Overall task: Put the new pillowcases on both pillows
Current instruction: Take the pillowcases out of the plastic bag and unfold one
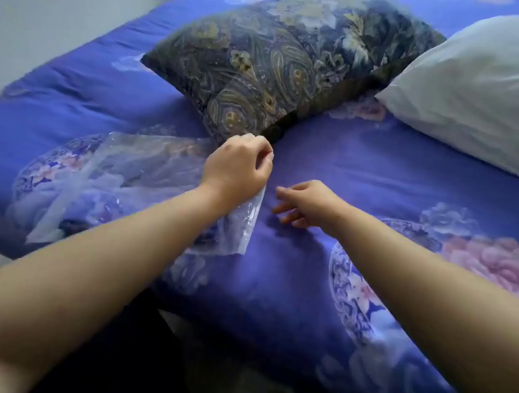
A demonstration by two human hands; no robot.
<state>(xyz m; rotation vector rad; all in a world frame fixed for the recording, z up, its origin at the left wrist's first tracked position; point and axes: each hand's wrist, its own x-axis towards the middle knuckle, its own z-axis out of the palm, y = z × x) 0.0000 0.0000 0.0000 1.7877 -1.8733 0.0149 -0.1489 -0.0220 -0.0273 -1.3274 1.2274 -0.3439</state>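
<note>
On the blue floral bedspread, seen from the head camera, a pillow in a dark paisley pillowcase lies toward the far side, with a bare white pillow just beside it on the right. A clear plastic bag lies flat nearer the person, to the left. The left hand is curled with its fingers pinched at the near corner of the paisley pillow, above the bag's edge. The right hand hovers just beside it, fingers loosely spread, holding nothing.
</note>
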